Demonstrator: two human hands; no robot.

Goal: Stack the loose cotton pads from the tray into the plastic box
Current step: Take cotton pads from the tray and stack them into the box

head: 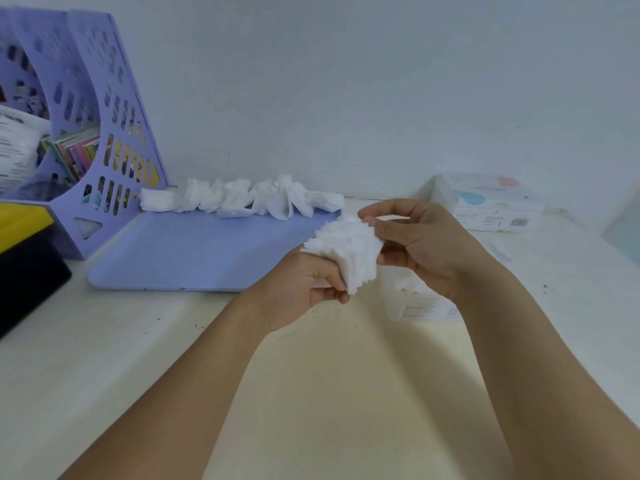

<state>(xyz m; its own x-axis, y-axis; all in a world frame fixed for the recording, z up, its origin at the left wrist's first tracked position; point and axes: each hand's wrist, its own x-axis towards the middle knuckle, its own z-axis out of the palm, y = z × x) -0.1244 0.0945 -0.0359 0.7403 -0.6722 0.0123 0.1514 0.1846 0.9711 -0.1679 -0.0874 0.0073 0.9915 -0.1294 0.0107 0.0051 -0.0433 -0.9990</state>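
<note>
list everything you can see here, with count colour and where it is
stack of cotton pads: one, white, held above the table between both hands
loose cotton pads: many, white, in a row along the tray's far edge
tray: one, lilac, flat on the table left of centre
plastic box: one, clear, on the table under the right hand, partly hidden
file rack: one, lilac, far left, holding colourful books
black and yellow object: one, at the left edge
printed box: one, white with pink and blue marks, far right by the wall
table: one, cream
left hand: grips the stack's lower end
right hand: holds the stack's right side
</note>
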